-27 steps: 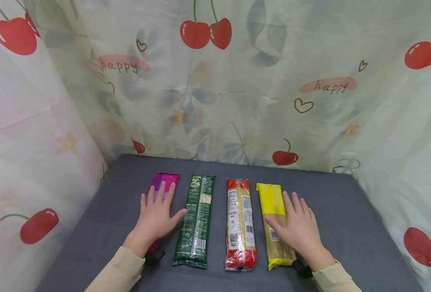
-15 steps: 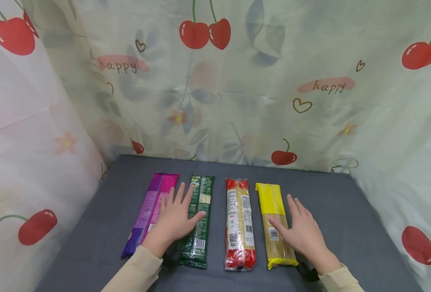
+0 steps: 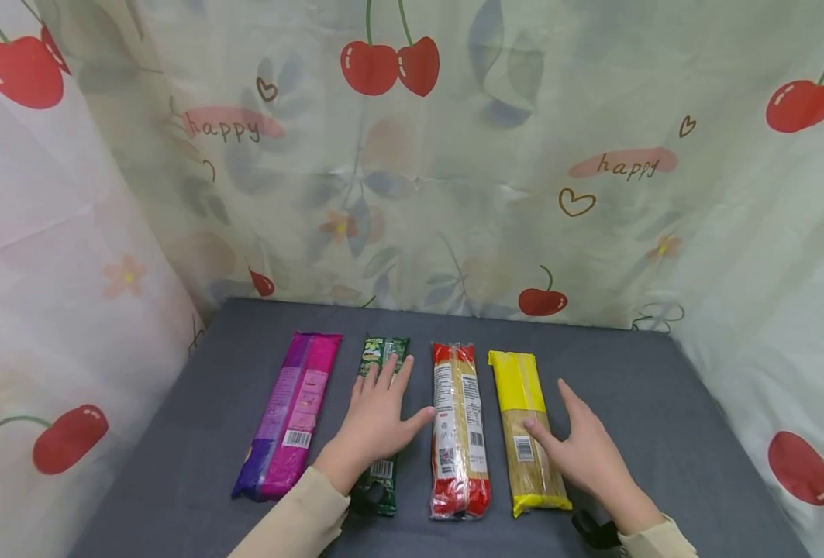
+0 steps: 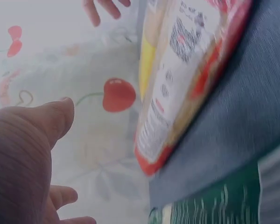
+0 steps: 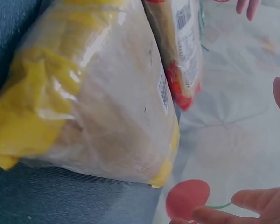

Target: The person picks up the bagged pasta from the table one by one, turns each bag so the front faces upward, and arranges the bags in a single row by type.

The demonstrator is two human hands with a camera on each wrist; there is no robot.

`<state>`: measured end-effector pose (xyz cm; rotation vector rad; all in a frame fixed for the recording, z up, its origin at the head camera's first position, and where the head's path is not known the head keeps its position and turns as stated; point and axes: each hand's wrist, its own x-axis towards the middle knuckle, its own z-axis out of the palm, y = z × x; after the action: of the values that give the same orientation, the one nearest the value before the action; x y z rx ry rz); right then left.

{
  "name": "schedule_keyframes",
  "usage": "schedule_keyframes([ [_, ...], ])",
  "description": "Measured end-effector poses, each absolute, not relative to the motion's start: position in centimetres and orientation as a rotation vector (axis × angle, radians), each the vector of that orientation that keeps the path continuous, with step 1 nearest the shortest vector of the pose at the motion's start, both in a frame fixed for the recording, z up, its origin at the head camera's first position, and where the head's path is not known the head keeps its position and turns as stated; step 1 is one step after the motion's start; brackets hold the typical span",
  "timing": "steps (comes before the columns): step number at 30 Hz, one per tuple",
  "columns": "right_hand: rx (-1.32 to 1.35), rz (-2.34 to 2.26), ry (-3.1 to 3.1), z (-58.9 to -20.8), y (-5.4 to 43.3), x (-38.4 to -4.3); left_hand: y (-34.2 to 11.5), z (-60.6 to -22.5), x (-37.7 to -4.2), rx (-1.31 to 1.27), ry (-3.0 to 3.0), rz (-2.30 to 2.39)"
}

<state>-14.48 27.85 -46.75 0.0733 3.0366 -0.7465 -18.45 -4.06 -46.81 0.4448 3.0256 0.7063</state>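
Observation:
Four long packs, seemingly of dry pasta, lie side by side. My left hand, fingers spread, is over the dark green pack and hides its middle; its thumb points at the red-and-clear spaghetti pack. In the left wrist view nothing is between thumb and fingers, and the green pack shows low in the picture. Beside the yellow spaghetti pack is my right hand, its thumb overlapping that pack's right edge in the head view. The purple-and-pink pack lies at the far left, away from both hands.
A dark grey cloth covers the table under the packs. Behind and at both sides hangs a pale curtain printed with cherries and leaves. Dark straps sit at the wrists.
My left hand has moved right, from above the purple-and-pink pack to above the green one, uncovering the former. My right hand has shifted slightly right and down. The packs have stayed put.

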Motion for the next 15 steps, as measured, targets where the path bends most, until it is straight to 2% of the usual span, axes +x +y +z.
schedule_keyframes([
  [9,0.273,-0.988,2.825,-46.3,28.3,-13.5,-1.2,-46.2,-18.4,0.523,2.896,0.922],
  [15,0.316,-1.109,2.725,-46.7,29.1,-13.1,0.9,-46.3,-18.5,0.560,2.837,1.093],
])
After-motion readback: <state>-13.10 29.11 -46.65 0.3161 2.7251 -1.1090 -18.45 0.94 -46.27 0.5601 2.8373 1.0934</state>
